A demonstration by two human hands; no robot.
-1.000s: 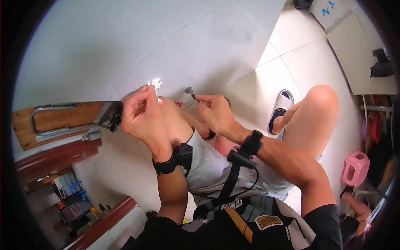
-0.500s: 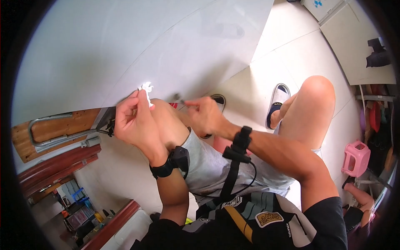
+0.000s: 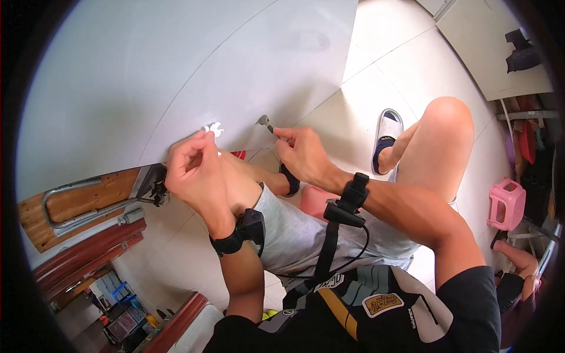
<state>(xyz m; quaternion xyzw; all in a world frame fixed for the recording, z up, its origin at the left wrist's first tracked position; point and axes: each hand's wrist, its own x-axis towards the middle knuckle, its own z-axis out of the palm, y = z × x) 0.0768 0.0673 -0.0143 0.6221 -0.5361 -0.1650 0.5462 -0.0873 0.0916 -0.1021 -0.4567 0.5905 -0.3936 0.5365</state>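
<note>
My left hand [image 3: 194,167] pinches a crumpled white tissue [image 3: 213,128] against or just in front of a large pale panel [image 3: 118,70] with a thin curved line across it. My right hand [image 3: 303,153] grips a small dark metal tool [image 3: 265,122] by its shank, its round grey head on or close to the panel, a short way right of the tissue. Both hands are above my bare knees, and a black strapped device sits on each wrist.
Under me is a pink seat [image 3: 315,203] on the tiled floor [image 3: 394,47]. At left are a wooden board [image 3: 88,191] with metal tubing and red-brown wooden furniture [image 3: 88,247]. At right are a pale cabinet [image 3: 471,53], a pink stool [image 3: 505,206] and another person [image 3: 515,273].
My right hand and its tool dipped left, blurred, half a second ago and are now back up and right. My left hand has shifted slightly left and down with the tissue still pinched.
</note>
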